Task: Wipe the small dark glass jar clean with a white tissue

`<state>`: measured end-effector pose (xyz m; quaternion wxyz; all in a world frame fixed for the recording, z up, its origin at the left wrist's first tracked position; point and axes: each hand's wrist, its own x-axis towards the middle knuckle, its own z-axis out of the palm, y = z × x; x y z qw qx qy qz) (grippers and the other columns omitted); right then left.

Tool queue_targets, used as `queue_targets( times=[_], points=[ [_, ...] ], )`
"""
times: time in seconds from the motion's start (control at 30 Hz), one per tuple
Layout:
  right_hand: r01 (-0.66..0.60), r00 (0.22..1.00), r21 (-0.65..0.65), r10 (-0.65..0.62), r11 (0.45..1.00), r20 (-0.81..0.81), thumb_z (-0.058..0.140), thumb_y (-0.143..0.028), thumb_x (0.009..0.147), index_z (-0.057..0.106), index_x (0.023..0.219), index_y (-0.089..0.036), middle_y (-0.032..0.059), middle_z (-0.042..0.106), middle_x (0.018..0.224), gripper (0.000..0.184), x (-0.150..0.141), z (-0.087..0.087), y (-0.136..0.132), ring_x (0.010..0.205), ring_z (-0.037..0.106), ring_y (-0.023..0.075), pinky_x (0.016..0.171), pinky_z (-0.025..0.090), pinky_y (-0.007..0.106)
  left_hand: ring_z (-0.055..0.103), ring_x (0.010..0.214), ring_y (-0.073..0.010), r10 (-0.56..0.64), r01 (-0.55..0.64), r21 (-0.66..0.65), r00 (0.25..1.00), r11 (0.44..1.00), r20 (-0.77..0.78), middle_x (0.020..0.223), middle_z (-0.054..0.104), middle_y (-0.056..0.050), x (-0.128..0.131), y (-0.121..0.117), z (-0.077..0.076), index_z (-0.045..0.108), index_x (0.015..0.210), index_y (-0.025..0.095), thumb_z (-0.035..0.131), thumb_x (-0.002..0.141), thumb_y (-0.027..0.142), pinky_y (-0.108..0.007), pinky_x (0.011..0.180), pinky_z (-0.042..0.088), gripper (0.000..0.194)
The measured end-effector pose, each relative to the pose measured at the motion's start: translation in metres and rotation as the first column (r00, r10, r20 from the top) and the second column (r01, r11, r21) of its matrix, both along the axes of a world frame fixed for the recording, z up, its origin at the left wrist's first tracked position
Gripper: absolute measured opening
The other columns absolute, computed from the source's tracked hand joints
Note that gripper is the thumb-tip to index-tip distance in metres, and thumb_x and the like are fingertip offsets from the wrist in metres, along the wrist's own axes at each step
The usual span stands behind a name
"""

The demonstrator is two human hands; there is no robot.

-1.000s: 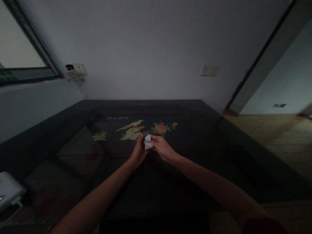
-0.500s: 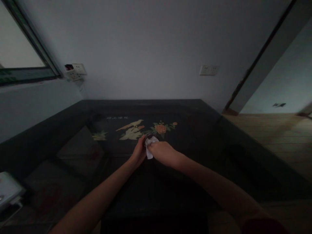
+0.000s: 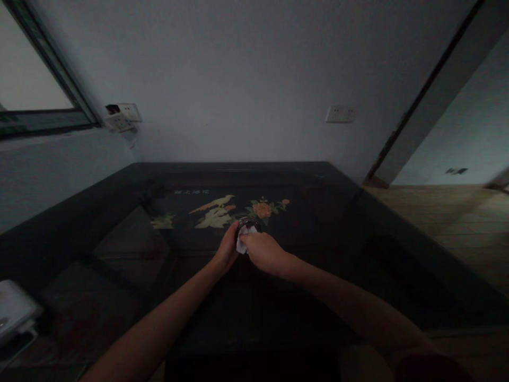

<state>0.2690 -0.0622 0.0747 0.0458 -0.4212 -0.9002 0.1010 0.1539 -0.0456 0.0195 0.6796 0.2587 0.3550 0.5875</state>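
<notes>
My left hand is closed round the left side of a small dark, round object with a shiny rim, perhaps a cup or bowl; its kind is too dim to tell. A crumpled white tissue is pinched in my right hand, pressed against the near side of the round object. Both hands meet over the middle of a dark glossy table. Just beyond them the tabletop bears a picture of pale birds and an orange flower. The fingertips of both hands are partly hidden.
A white device with a cable stands at the left edge. Wall sockets sit on the back wall, and more sockets near the window corner. A long dark shape lies on the table's right side. Wooden floor shows beyond.
My right hand has shifted slightly, and the tissue's hanging end looks shorter and more bunched. My left hand and the round object stay nearly in place.
</notes>
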Motion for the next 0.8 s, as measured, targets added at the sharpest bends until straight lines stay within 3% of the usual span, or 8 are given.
queue_targets(
  times=[0.1, 0.2, 0.3, 0.43, 0.53, 0.67, 0.8],
  points=[
    [0.046, 0.966, -0.165, -0.085, 0.985, -0.243, 0.039, -0.004, 0.080, 0.063, 0.088, -0.014, 0.0086, 0.068, 0.087, 0.027, -0.002, 0.000, 0.006, 0.079, 0.063, 0.0180, 0.070, 0.044, 0.026, 0.065, 0.086, -0.0189, 0.019, -0.019, 0.013, 1.000, 1.000, -0.003, 0.082, 0.071, -0.006, -0.001, 0.002, -0.004, 0.065, 0.088, 0.013, 0.050, 0.085, 0.034, -0.027, 0.079, 0.048, 0.027],
    [0.002, 0.877, -0.278, -0.135, 0.961, -0.461, 0.038, 0.000, 0.078, 0.061, 0.080, -0.013, 0.0059, 0.067, 0.085, 0.027, -0.004, -0.002, 0.014, 0.080, 0.060, 0.0146, 0.071, 0.042, 0.022, 0.065, 0.081, -0.0165, 0.057, -0.058, 0.007, 0.998, 0.998, 0.020, 0.083, 0.071, -0.005, -0.001, 0.004, -0.006, 0.064, 0.090, 0.014, 0.047, 0.087, 0.032, -0.025, 0.075, 0.049, 0.025],
    [0.011, 0.845, -0.279, -0.158, 0.960, -0.511, 0.037, -0.001, 0.078, 0.061, 0.082, -0.012, 0.0077, 0.067, 0.087, 0.027, -0.007, -0.009, 0.014, 0.082, 0.061, 0.0154, 0.072, 0.042, 0.022, 0.065, 0.081, -0.0158, 0.073, -0.073, -0.001, 0.996, 0.997, 0.043, 0.085, 0.070, -0.005, -0.001, 0.004, -0.005, 0.065, 0.090, 0.014, 0.046, 0.088, 0.031, -0.025, 0.076, 0.049, 0.026],
    [0.081, 0.939, -0.126, -0.118, 0.989, -0.323, 0.039, -0.007, 0.082, 0.059, 0.099, -0.014, 0.0107, 0.068, 0.095, 0.028, -0.007, -0.014, 0.005, 0.085, 0.063, 0.0193, 0.073, 0.043, 0.027, 0.065, 0.082, -0.0175, 0.065, -0.065, -0.025, 0.998, 0.998, 0.019, 0.082, 0.070, -0.005, -0.002, 0.001, 0.000, 0.065, 0.086, 0.014, 0.048, 0.087, 0.033, -0.026, 0.077, 0.049, 0.026],
    [0.027, 0.996, 0.012, -0.025, 1.000, -0.091, 0.041, -0.011, 0.083, 0.059, 0.102, -0.017, 0.0110, 0.069, 0.095, 0.026, -0.003, -0.009, 0.002, 0.083, 0.065, 0.0215, 0.069, 0.045, 0.029, 0.065, 0.084, -0.0188, 0.038, -0.038, -0.019, 0.999, 0.999, -0.001, 0.081, 0.070, -0.006, -0.002, -0.002, 0.004, 0.066, 0.084, 0.014, 0.049, 0.086, 0.036, -0.026, 0.076, 0.049, 0.028],
    [-0.111, 0.988, 0.159, 0.091, 0.981, 0.128, 0.041, -0.009, 0.084, 0.063, 0.097, -0.015, 0.0120, 0.070, 0.092, 0.025, 0.002, -0.002, 0.003, 0.083, 0.066, 0.0236, 0.065, 0.048, 0.031, 0.064, 0.090, -0.0201, -0.014, 0.014, 0.012, 1.000, 1.000, 0.001, 0.086, 0.071, -0.006, 0.000, -0.002, 0.003, 0.067, 0.087, 0.014, 0.051, 0.084, 0.036, -0.027, 0.081, 0.048, 0.028],
    [-0.130, 0.968, 0.298, 0.057, 0.946, 0.244, 0.041, -0.005, 0.084, 0.065, 0.095, -0.006, 0.0174, 0.068, 0.092, 0.027, -0.005, -0.009, 0.001, 0.084, 0.064, 0.0250, 0.070, 0.049, 0.035, 0.063, 0.092, -0.0200, -0.011, 0.011, 0.003, 1.000, 1.000, -0.006, 0.086, 0.070, -0.005, 0.001, 0.001, -0.002, 0.065, 0.084, 0.015, 0.056, 0.080, 0.036, -0.027, 0.083, 0.047, 0.024]
  ],
)
